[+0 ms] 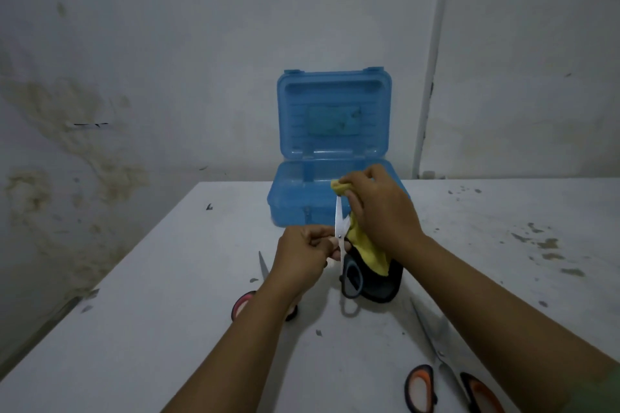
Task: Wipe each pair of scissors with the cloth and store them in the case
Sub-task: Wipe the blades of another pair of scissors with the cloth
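My left hand (302,253) grips a pair of scissors with grey-blue and black handles (352,282) near the pivot, blades pointing up and away. My right hand (379,208) holds a yellow cloth (364,248) pinched over the blade tip, and the cloth drapes down beside the blades. Behind my hands the blue plastic case (292,191) stands open, its lid upright. A pair with red-pink handles (243,303) lies on the table, partly hidden under my left forearm. Another pair with orange-and-black handles (432,375) lies at the lower right.
The white table (167,278) has dark specks and chipped patches on its right side (550,245). A stained wall stands close behind the case. The table's left edge runs diagonally at the left.
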